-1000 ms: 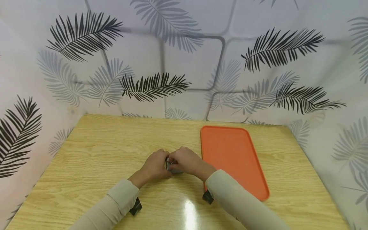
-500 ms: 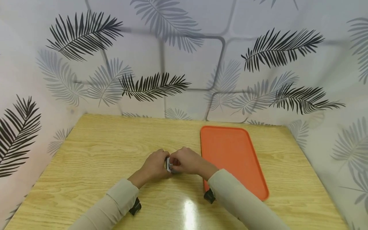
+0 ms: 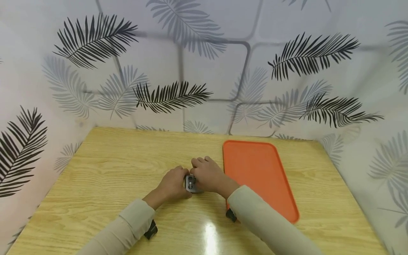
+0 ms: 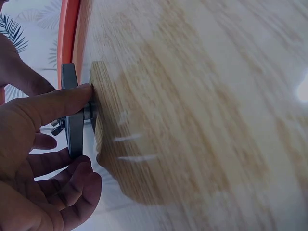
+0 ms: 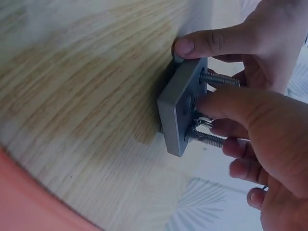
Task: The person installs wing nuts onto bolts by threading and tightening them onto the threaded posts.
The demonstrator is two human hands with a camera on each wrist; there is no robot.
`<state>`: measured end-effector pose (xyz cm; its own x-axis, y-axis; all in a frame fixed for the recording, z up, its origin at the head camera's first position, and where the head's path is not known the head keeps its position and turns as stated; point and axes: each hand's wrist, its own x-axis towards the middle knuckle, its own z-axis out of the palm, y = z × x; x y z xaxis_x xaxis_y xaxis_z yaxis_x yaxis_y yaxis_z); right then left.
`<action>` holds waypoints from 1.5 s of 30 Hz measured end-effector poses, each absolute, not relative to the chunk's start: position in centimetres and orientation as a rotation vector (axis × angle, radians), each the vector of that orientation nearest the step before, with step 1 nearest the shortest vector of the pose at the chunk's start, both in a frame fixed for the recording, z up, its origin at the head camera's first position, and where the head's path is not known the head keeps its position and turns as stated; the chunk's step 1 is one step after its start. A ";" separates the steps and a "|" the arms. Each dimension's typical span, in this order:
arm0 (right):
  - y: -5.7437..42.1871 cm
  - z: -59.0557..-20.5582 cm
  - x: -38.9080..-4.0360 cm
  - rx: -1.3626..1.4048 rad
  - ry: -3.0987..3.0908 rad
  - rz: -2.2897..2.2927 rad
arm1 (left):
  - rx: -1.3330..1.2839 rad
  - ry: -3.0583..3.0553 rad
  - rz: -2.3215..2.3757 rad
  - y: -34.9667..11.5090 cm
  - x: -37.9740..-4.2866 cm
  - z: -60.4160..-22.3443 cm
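Note:
Near the table's middle, my left hand point(image 3: 173, 184) holds a thick grey metal plate point(image 5: 169, 126) by its edges, thumb on one side and fingers on the other. Threaded bolts point(image 5: 222, 79) stick out through holes in the plate's upper face. Beneath, a bolt head point(image 4: 87, 112) shows close over the wood. From the right, my right hand point(image 3: 208, 175) reaches over the plate. Its thumb and forefinger pinch a small shiny wing nut point(image 5: 204, 122) at the plate's face, partly hidden by the fingers. The other fingers curl loosely beside the bolt ends.
An orange tray point(image 3: 255, 166) lies on the wooden table point(image 3: 121, 152) to the right, partly under my right forearm. Black wrist cameras point(image 3: 151, 229) hang below both cuffs. A wall with leaf-patterned covering point(image 3: 210, 71) rises behind the table's far edge.
My right hand has turned and shifted slightly away from me, so more of the plate's face and a bolt show. The left hand keeps its hold in the same place.

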<state>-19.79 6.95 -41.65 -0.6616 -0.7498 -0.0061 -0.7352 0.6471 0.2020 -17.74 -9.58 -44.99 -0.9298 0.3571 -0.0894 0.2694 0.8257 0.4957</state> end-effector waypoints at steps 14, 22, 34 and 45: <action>6.9 -42.3 -20.2 1.264 -2.743 -0.358 | 0.509 2.841 0.722 -9.5 -17.9 -45.0; 7.3 -42.3 -20.3 1.339 -2.703 -0.103 | 0.499 2.828 0.736 -9.5 -17.8 -45.0; 7.4 -41.2 -20.2 1.564 -2.808 0.560 | 0.565 2.847 0.790 -9.7 -17.8 -45.1; 7.5 -41.6 -19.9 1.584 -2.789 0.501 | 0.601 2.864 0.767 -9.6 -17.9 -45.0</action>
